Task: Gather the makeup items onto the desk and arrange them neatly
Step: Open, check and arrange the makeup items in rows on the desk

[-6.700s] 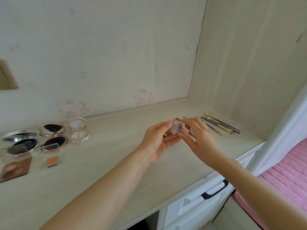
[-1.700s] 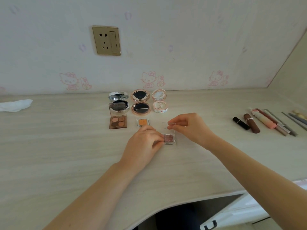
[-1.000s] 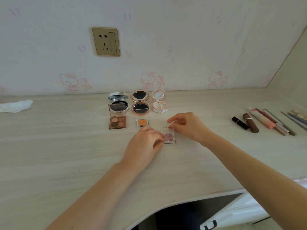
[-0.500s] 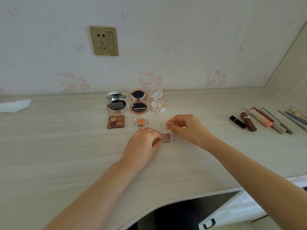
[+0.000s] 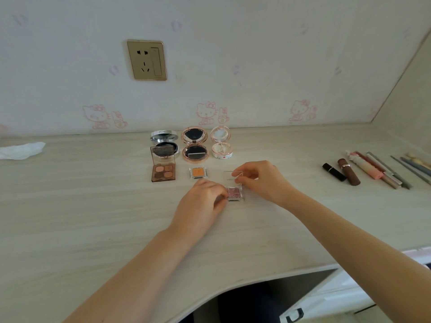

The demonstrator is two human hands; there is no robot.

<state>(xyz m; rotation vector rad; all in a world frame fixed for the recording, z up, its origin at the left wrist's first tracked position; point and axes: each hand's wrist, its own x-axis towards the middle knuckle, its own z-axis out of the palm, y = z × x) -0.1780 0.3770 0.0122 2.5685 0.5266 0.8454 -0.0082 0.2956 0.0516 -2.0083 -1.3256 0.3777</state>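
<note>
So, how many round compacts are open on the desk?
3, in a row by the wall: silver compact at left, partly behind the palette lid; rose-gold compact in the middle; white compact at right. None seems hidden.

Pink glitter pan [image 5: 234, 193] on desk [image 5: 93, 217], clear lid [image 5: 231, 176] flipped up, open. Behind it: orange pan [image 5: 197, 172], brown quad palette [image 5: 163, 170] w/ lid up. Back row: 3 open round compacts, silver [image 5: 164, 145], rose-gold [image 5: 194, 145], white [image 5: 221, 144]. Far right: lipsticks [image 5: 342, 172], tubes, pencils in a row.
</note>
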